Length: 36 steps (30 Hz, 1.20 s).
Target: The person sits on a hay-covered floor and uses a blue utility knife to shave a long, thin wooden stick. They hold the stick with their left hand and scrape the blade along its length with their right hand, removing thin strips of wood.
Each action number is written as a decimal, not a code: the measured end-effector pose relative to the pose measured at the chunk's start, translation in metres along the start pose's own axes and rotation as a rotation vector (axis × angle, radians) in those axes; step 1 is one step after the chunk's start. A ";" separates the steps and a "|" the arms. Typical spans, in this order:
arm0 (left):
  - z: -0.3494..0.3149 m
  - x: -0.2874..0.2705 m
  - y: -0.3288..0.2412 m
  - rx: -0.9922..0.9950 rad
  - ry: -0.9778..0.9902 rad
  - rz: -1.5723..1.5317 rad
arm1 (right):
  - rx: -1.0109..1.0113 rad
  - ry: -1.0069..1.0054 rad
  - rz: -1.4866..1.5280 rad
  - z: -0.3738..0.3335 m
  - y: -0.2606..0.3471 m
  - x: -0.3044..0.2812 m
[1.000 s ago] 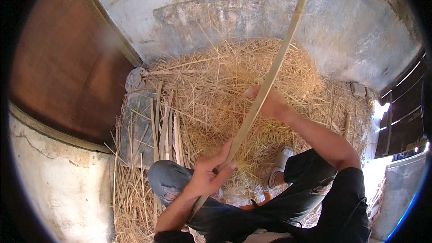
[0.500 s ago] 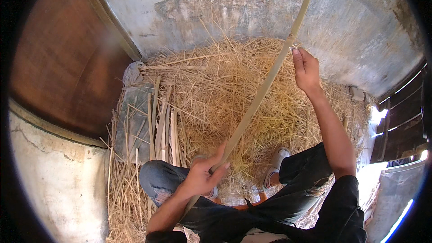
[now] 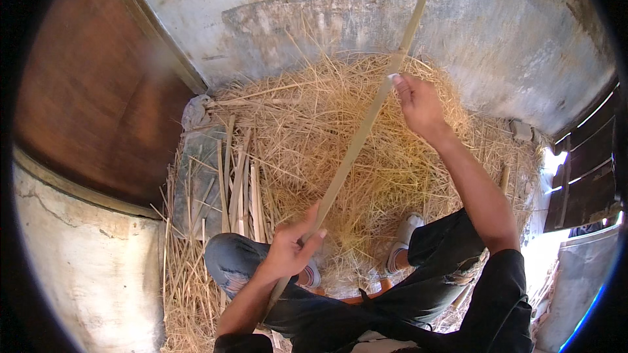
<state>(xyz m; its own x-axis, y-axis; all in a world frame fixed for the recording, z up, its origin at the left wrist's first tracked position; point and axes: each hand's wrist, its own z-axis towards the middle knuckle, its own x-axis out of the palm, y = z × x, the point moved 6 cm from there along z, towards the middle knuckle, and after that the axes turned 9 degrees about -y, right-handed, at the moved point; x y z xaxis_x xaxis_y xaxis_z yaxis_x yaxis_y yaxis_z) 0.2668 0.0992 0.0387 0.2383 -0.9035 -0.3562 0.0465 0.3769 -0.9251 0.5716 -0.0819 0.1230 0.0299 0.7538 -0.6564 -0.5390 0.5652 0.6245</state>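
1 strip (image 3: 356,140): bamboo-like, long, flat, pale green-tan, slanting from near the left thigh up over the straw. 2 hands: left hand (image 3: 292,248) has fingers clamped round its lower part; right hand (image 3: 420,104) is at the upper part, fingers curled, whitish bit (image 3: 394,77) by the thumb, can't tell what they're clamped on. 1 straw heap (image 3: 314,117), dry, tangled. Several flat slats (image 3: 243,193), split, beside 1 grey slab (image 3: 196,186). 1 mottled wall (image 3: 497,26).

Long strip (image 3: 356,140) in left grip (image 3: 288,248)
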 end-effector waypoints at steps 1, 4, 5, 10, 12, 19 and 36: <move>-0.001 0.001 0.002 0.028 -0.006 -0.010 | 0.018 0.011 0.006 -0.001 -0.001 0.001; 0.000 0.000 0.002 0.058 -0.012 -0.064 | -0.037 0.059 0.022 -0.022 0.001 0.014; -0.001 -0.001 0.000 0.039 -0.016 -0.082 | -0.125 0.078 0.039 -0.036 0.013 0.024; 0.001 -0.001 0.001 -0.055 -0.043 -0.145 | -0.176 0.105 -0.008 -0.034 0.020 0.030; 0.004 0.000 -0.007 -0.001 -0.014 -0.122 | 0.019 0.056 -0.015 -0.012 0.012 0.012; 0.006 -0.002 0.004 -0.162 -0.040 -0.201 | -0.346 0.143 0.114 -0.074 0.046 0.057; 0.008 -0.003 0.008 -0.233 -0.073 -0.291 | -0.162 0.307 0.186 -0.088 0.043 0.076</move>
<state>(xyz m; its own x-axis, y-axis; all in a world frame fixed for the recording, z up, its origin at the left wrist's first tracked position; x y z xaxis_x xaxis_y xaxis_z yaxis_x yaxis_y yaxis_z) 0.2745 0.1067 0.0333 0.3169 -0.9458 -0.0713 -0.0971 0.0424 -0.9944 0.4765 -0.0297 0.0632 -0.3210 0.6892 -0.6495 -0.6383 0.3493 0.6860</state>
